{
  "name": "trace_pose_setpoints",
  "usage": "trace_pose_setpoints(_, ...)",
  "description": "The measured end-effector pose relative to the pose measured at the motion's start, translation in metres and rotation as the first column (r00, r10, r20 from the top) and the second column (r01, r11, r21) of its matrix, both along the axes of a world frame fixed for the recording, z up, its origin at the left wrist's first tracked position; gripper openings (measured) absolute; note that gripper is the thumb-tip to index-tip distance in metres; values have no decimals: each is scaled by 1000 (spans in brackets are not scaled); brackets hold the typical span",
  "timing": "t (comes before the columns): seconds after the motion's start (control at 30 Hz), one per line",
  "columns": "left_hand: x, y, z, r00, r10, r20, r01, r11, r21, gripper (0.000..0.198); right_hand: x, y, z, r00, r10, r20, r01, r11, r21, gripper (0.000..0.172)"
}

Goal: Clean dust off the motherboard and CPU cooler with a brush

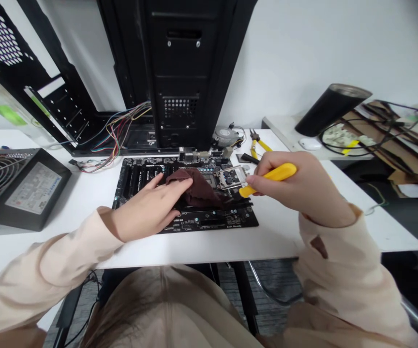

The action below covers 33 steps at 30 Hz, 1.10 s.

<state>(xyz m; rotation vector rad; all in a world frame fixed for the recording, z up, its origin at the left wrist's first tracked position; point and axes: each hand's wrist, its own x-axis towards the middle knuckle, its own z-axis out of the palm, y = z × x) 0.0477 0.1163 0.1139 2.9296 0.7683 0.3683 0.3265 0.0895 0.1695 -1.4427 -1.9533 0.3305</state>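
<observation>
On the left of the white desk lies a computer power supply. The left hand has its fingers spread and presses a brown cloth onto the black motherboard, which lies flat on the desk. Just beside the cloth is an open CPU socket frame. The right hand pinches a yellow-handled tool close to this frame, and behind it lie yellow-handled pliers.
</observation>
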Motion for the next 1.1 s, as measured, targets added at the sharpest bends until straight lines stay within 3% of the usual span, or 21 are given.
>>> trace_pose_setpoints(0.4, 0, -2, -7, 997, 68, 21, -67, 997, -32, 70, 7, 7, -3, 993, 38, -112, -45, 997, -59, 28)
trace_pose_setpoints(0.53, 1, -3, -3, 1000, 24, -5, -24, 1000, -9, 63, 7, 8, -1, 996, 32, -77, -36, 998, -43, 27)
trace_pose_setpoints(0.67, 2, -3, -3, 997, -60, -47, 58, 998, -40, 72, 16, 6, -1, 996, -24, -87, 19, 999, -50, 29)
trace_pose_setpoints(0.87, 1, -1, -6, 998, -48, -46, 42, 989, -141, 78, 31, 0, -2, 992, -41, -118, 31, 996, -80, 29)
trace_pose_setpoints(0.97, 2, -2, -4, 996, -59, -72, 53, 995, -89, 75, 28, -1, 1, 999, -47, -28, 46, 998, -41, 28)
trace_pose_setpoints(1.1, 6, -8, 5, 991, -98, -88, 108, 987, 118, 64, 20, -3, 10, 990, -50, 132, 42, 997, 65, 29)
